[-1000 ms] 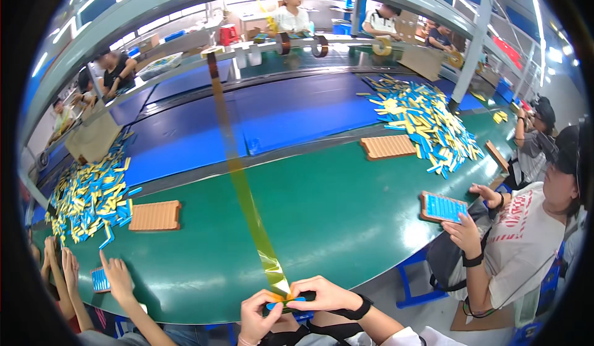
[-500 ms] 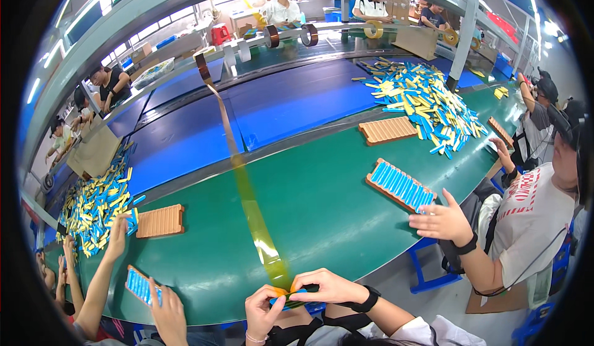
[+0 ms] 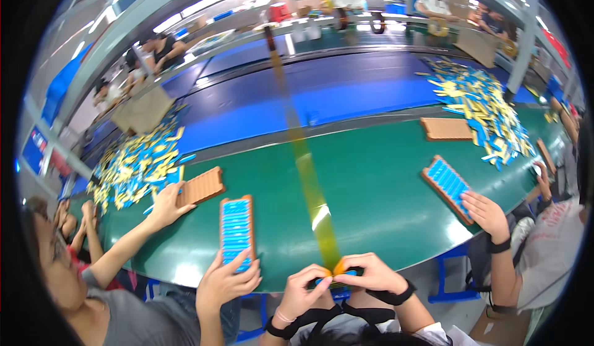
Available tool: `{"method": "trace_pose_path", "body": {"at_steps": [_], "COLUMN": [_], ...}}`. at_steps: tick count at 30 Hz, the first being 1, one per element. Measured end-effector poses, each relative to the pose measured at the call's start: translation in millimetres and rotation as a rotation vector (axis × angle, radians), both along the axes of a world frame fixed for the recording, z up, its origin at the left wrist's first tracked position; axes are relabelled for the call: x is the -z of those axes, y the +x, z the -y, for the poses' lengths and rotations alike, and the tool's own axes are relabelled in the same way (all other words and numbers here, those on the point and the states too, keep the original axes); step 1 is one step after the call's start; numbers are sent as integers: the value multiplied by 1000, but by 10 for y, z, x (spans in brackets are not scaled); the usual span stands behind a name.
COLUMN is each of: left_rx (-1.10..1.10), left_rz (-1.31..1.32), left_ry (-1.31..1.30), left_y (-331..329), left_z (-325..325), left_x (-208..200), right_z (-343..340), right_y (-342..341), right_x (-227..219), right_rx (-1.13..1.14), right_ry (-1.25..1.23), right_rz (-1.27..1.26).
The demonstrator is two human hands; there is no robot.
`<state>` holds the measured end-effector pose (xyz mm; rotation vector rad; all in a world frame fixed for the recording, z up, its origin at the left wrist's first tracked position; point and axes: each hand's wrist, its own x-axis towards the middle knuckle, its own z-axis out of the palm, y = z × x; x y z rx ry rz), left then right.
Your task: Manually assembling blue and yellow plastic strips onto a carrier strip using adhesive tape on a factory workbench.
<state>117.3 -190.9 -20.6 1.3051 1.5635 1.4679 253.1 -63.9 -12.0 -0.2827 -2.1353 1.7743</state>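
A long strip of see-through amber tape [image 3: 307, 173] runs from the far side of the green table down to my hands at the near edge. My left hand [image 3: 303, 293] is closed, thumb and fingers pinching the tape's near end. Beside it, my right hand [image 3: 376, 275] pinches the same end from the other side, fingertips almost touching. A small blue piece [image 3: 352, 272] shows at my fingers; most of it is hidden, and I cannot tell its full shape.
On the green table [image 3: 278, 216], a co-worker at left holds an orange-brown ribbed tray [image 3: 237, 228] of blue pieces; another at right touches a similar tray [image 3: 447, 185]. Heaps of blue and yellow strips [image 3: 139, 166] lie at both sides. A metal frame [image 3: 526, 49] crosses behind.
The view has swung left, shifting the scene rightward. My hands still pinch the tape end. The left co-worker's filled tray now lies on the table, and that person's other hand touches an orange-brown tray.
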Motion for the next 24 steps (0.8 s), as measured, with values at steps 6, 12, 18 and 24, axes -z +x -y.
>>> {"method": "trace_pose_path", "body": {"at_steps": [6, 12, 18, 24], "left_rx": [-283, -944, -708, -613], "left_rz": [-220, -657, -742, -619], "left_ry": [-23, -200, -481, -332], "left_y": [55, -79, -887, -927], "left_z": [261, 477, 806, 752], "left_x": [-141, 93, -76, -146], "right_z": [-18, -31, 75, 253], "right_y": [-16, 23, 51, 127], "right_x": [-32, -36, 34, -80], "right_rx": [-65, -66, -4, 159], "right_ry": [-107, -147, -432, -707], "right_rz": [-66, -64, -108, 54]}}
